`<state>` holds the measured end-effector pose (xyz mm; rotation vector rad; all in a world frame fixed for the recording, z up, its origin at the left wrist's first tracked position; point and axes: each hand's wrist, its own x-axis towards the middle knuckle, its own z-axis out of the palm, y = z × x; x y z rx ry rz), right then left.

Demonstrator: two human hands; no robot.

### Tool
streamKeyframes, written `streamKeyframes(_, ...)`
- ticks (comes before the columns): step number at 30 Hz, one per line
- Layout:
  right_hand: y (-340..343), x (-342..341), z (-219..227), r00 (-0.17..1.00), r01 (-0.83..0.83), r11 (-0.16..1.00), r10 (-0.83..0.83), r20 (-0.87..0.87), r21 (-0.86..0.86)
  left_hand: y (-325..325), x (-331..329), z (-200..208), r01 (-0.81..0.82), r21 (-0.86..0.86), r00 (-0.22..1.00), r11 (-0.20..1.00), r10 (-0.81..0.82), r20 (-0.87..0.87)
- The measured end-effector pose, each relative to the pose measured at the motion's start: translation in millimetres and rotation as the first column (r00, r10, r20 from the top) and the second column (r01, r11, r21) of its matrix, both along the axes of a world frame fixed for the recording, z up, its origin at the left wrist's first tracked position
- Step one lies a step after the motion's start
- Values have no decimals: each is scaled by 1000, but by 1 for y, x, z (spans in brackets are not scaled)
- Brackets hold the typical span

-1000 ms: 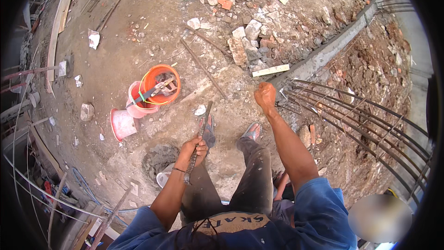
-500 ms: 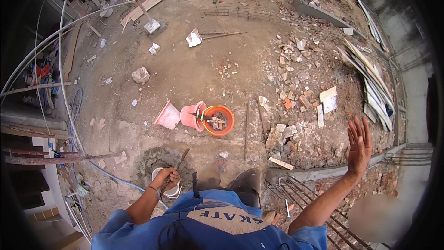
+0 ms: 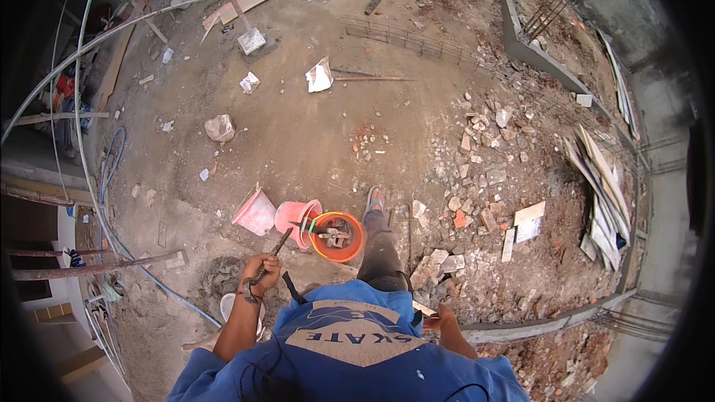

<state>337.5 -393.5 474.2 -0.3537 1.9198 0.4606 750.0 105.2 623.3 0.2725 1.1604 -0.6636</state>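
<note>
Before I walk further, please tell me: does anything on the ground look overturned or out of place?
Yes. The leftmost pink bucket looks tipped on its side or upside down; I cannot tell which. It shows no open mouth, unlike the orange bucket. Rubble also lies scattered at right.

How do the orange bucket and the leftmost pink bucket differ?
The orange bucket is vivid in colour; the leftmost pink bucket is pale, with whitish smears.
The orange bucket's opening faces up; the leftmost pink bucket shows its outer wall, its opening out of view.
Objects show inside the orange bucket; the leftmost pink bucket's inside is hidden.
Both sit beside another pink bucket.
</note>
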Motion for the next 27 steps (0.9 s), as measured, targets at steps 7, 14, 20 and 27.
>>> streamKeyframes(7, -4, 275, 27, 746, -342, 926, 371, 553, -160, -106, 147, -59, -156, -123, 983, 980, 167, 80)
streamKeyframes(14, -171, 473, 99, 736, -443, 856, 180, 652, 265, -185, 280, 4, -238, -76, 957, 968, 247, 151)
streamKeyframes(20, -301, 745, 160, 225, 215, 951, 173, 959, -222, -240, 370, -15, -346, -120, 884, 930, 366, 291)
streamKeyframes(27, -316, 837, 12, 367, -582, 572, 819, 441, -578, -308, 521, -167, -138, 62, 990, 988, 138, -2)
